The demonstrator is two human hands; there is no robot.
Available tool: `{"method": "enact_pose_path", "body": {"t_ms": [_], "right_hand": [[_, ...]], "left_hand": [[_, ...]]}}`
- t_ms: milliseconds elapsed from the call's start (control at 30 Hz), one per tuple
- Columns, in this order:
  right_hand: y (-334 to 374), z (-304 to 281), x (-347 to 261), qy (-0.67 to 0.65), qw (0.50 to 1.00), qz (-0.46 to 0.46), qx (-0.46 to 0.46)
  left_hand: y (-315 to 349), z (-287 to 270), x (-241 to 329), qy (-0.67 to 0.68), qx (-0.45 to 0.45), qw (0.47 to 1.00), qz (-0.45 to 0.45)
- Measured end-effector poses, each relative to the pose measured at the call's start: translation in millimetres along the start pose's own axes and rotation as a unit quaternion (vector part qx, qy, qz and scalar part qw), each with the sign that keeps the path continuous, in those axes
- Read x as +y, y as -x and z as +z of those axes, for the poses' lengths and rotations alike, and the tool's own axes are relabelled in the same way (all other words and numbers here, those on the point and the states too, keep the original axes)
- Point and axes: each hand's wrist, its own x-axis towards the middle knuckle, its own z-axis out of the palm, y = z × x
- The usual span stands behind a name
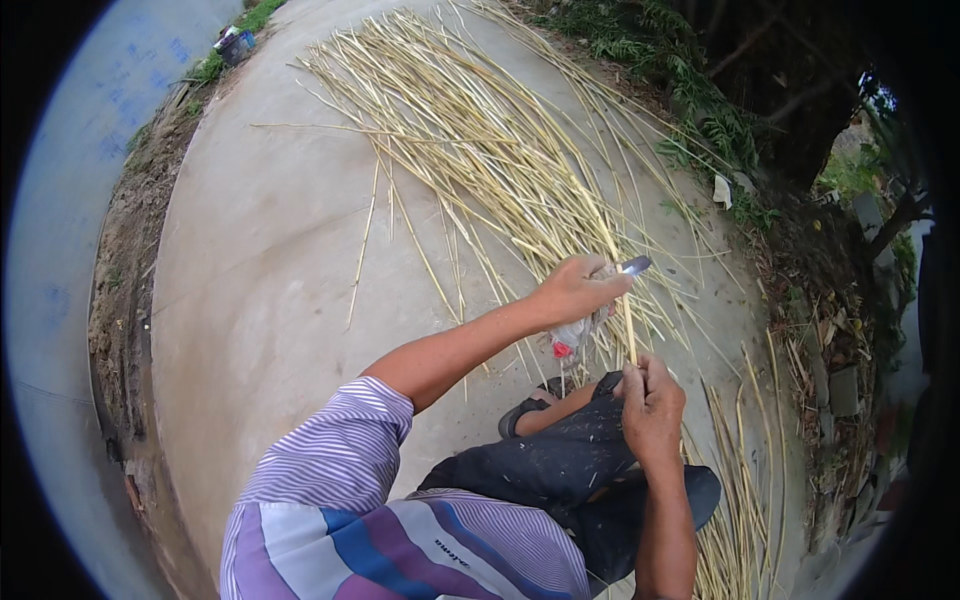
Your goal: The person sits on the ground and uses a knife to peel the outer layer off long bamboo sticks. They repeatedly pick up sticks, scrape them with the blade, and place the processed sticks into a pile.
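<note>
My left hand [580, 292] is closed around a knife, whose short dark blade [636, 266] sticks out past the thumb and lies against a pale, slender stick [629, 325]. Crumpled clear plastic with a red patch [563, 350] shows just below that hand; whether the fingers grip it too I cannot tell. Lower down, my right hand [655, 405] pinches the near end of the same stick between thumb and fingers. The stick runs up from there, past the blade, toward a big spread of similar sticks [470, 130] on the ground.
Another bundle of sticks [745, 490] lies by my right side. My bent legs in dark trousers [540, 455] are under my arms. Pale concrete [260, 250] stretches to the left, up to a dirt strip and a wall [60, 250]. Plants and a tree trunk [800, 120] border the right.
</note>
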Motion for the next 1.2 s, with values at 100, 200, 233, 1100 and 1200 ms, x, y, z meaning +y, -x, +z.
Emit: {"method": "enact_pose_path", "body": {"t_ms": [100,200,233,1100,1200], "right_hand": [[15.1,-29.5,-9.9,0.007,1.000,0.010,-0.010],[33.6,-57.7,-10.1,0.105,0.990,0.034,-0.089],[38.9,-64.8,-9.0,0.140,0.982,0.034,-0.121],[111.7,-164.5,54.5,0.197,0.972,0.115,0.053],[128.8,-174.2,85.2,0.233,0.958,0.159,0.050]], "left_hand": [[-1.8,10.1,29.7,-0.012,-0.018,0.999,0.044],[10.9,34.5,-17.9,0.079,-0.062,0.992,-0.077],[16.8,38.6,-40.9,0.087,-0.074,0.985,-0.132],[46.7,-142.9,-209.4,0.321,0.447,0.831,-0.081],[44.3,-128.7,-199.0,0.361,0.465,0.801,-0.106]]}}
